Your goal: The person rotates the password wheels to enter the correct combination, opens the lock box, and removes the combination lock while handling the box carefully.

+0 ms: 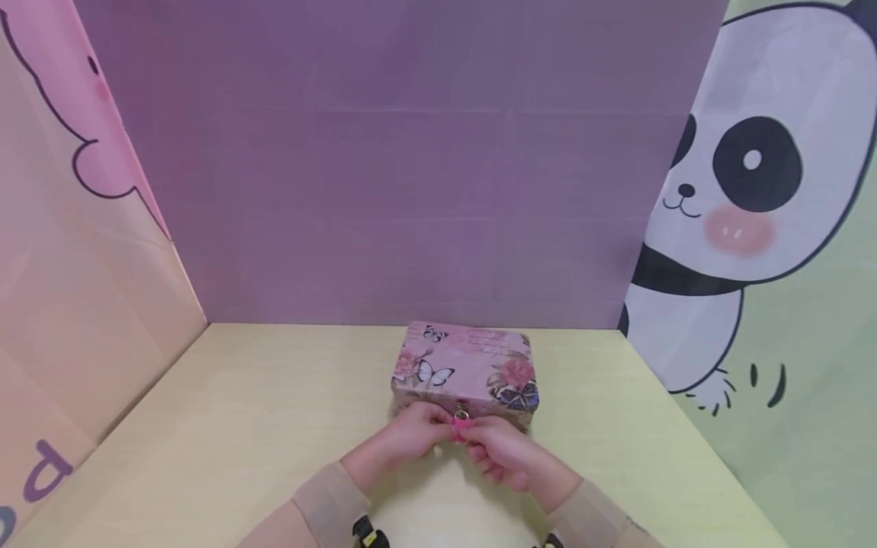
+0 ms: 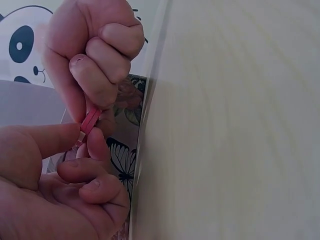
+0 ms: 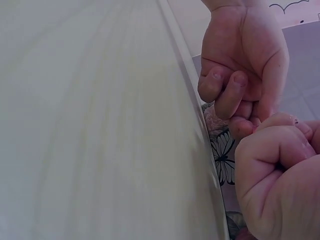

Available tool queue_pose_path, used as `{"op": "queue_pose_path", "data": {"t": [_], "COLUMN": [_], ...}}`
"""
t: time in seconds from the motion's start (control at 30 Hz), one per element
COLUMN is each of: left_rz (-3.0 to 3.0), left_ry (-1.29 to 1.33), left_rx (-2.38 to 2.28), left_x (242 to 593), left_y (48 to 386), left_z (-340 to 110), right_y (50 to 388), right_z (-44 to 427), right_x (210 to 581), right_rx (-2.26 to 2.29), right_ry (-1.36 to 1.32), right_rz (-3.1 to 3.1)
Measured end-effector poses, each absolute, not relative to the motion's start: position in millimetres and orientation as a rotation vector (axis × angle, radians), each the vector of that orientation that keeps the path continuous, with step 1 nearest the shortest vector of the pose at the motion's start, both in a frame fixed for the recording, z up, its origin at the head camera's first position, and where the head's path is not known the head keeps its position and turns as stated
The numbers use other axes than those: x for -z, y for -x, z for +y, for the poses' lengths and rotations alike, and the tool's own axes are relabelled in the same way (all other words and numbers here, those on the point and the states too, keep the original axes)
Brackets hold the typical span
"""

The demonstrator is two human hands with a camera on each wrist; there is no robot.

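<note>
Pink padlock [image 1: 463,430] at the front of the flowered box [image 1: 466,361] on the bench [image 1: 274,411]; the left hand [image 1: 412,434] pinches it, fingers bent; the right hand [image 1: 505,453] pinches it too, its other fingers curled inward.

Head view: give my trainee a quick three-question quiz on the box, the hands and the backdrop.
1. What do the left hand and right hand both pinch at the front of the box?
2. True or false: the box stands wide open.
3. Multiple choice: the backdrop behind the box is A) purple, B) orange, C) black.

Key:
1. A small pink piece.
2. False; it is closed.
3. A.
</note>
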State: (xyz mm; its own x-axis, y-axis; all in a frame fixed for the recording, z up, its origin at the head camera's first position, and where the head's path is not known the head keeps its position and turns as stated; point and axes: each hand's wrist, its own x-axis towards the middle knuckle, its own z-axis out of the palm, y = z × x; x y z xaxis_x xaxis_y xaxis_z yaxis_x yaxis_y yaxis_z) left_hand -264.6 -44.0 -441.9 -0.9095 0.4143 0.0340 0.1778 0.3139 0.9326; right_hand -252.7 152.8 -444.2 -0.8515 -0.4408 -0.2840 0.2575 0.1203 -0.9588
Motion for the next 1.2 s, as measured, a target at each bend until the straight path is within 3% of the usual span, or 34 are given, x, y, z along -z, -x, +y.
{"op": "queue_pose_path", "data": {"t": [1.2], "left_rz": [2.358], "left_ry": [-0.562], "left_rx": [-1.611], "left_x": [444.2], "left_y": [270.2], "left_z": [-46.9], "right_y": [255.6], "right_z": [153.6], "right_x": [443.3], "right_rx": [1.722], "right_ry": [0.187], "right_rz": [1.931]}}
